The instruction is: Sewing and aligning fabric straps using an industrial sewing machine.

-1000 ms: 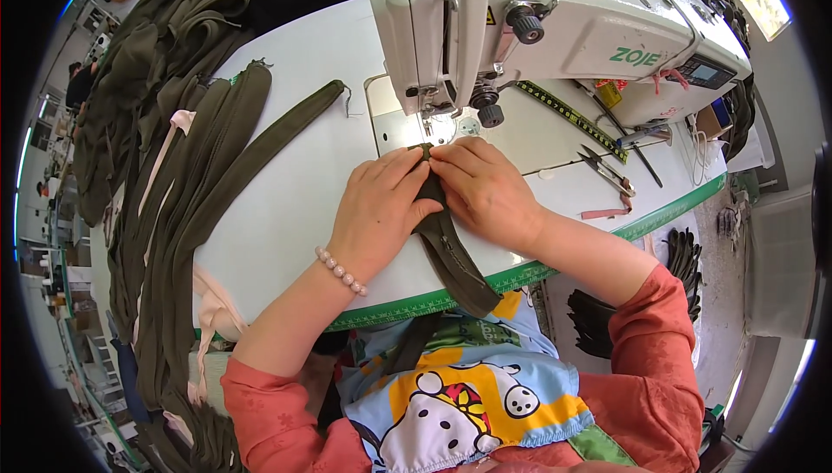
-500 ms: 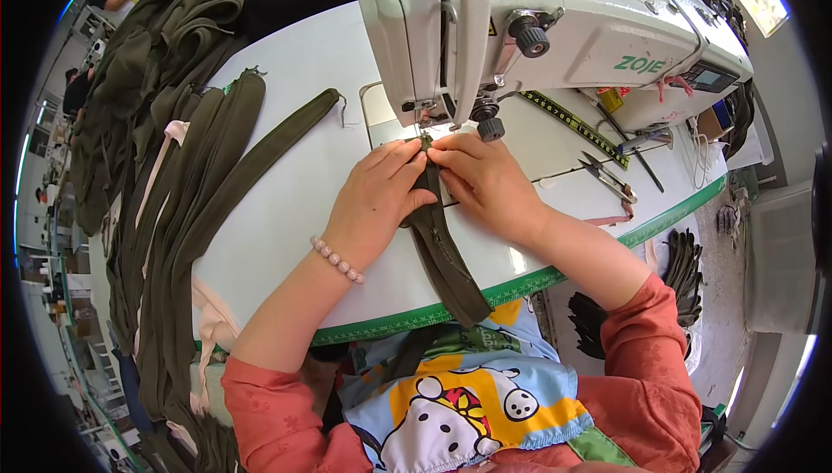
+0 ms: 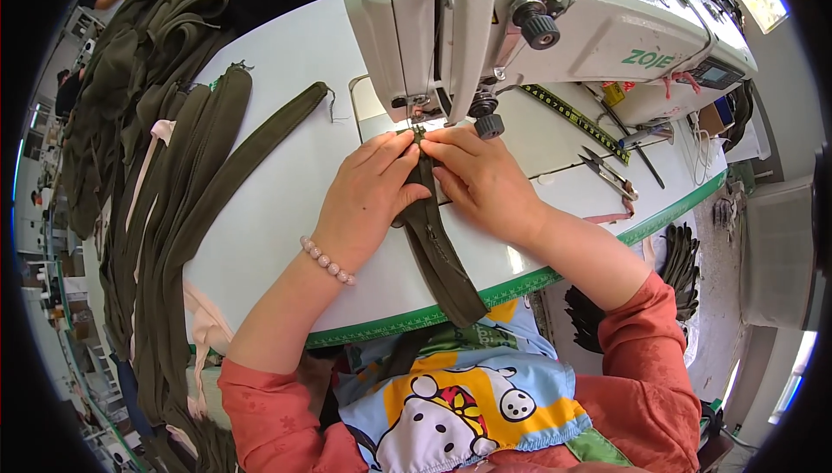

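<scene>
My grip: left hand (image 3: 368,191) and right hand (image 3: 481,178) pinching the olive strap (image 3: 433,239) flat. Best to keep fingertips even, clear of the needle (image 3: 422,122).

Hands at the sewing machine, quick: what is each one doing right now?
Left hand: fingers pressed flat on the olive fabric strip, left of the needle.
Right hand: fingertips pinching the strip's right edge.

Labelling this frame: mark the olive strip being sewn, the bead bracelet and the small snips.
olive strip (image 3: 442,252), head view, middle of its length.
bead bracelet (image 3: 327,260), head view, beads on left wrist.
small snips (image 3: 607,171), head view, its blades.
</scene>
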`<state>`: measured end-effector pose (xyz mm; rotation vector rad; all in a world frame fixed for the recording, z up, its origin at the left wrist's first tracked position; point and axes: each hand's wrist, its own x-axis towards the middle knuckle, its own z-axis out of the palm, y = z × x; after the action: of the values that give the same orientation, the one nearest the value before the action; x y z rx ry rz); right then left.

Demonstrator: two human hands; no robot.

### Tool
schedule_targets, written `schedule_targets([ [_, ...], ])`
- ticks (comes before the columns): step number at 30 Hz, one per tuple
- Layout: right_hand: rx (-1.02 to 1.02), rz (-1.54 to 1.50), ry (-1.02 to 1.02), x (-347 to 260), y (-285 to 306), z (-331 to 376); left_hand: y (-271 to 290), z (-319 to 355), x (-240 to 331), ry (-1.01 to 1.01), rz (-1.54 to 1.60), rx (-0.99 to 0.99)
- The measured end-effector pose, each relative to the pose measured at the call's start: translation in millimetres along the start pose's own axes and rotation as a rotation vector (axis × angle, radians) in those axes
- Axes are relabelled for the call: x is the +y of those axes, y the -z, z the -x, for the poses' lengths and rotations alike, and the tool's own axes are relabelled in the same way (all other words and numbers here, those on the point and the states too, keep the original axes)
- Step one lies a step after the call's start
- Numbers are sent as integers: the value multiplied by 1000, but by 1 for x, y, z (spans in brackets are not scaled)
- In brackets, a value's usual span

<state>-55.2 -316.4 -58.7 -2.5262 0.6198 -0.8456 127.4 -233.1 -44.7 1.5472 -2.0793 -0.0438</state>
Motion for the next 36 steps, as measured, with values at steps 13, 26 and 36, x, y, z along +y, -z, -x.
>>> schedule_targets([
  [13,-11,11,11,0,0,-1,-4,2,0,-29,-66,-10],
  [26,34,-9,-52,-6,2,0,-10,0,1,-9,-91,56],
  [36,-24,46,111,-8,7,4,-15,-9,-13,28,-23,184],
])
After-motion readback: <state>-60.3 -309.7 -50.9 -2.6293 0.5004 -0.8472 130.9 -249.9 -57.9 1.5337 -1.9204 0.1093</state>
